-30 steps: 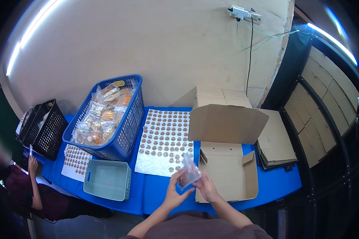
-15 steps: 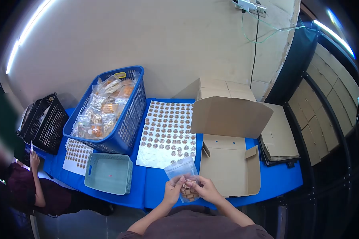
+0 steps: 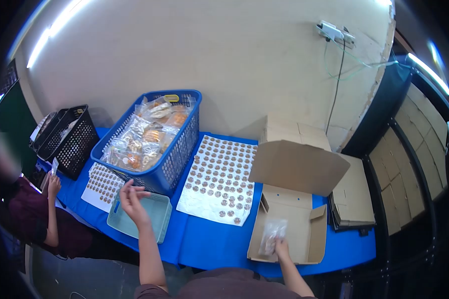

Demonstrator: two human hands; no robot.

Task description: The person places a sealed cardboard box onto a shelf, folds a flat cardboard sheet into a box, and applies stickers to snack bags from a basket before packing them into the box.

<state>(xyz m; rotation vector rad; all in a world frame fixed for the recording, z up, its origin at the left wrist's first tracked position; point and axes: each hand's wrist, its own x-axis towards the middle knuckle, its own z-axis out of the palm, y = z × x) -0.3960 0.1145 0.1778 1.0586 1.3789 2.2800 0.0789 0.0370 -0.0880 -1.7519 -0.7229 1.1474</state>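
Gripping the clear bag (image 3: 273, 230) with just the right hand (image 3: 281, 246) now, over the box (image 3: 298, 224), leaving the left hand (image 3: 133, 202) (loosely spread) free near the blue basket (image 3: 182, 152).

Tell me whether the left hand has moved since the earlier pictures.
Yes, to the left: the left hand was just in front of the dotted sheet; now it appears over the green basket.
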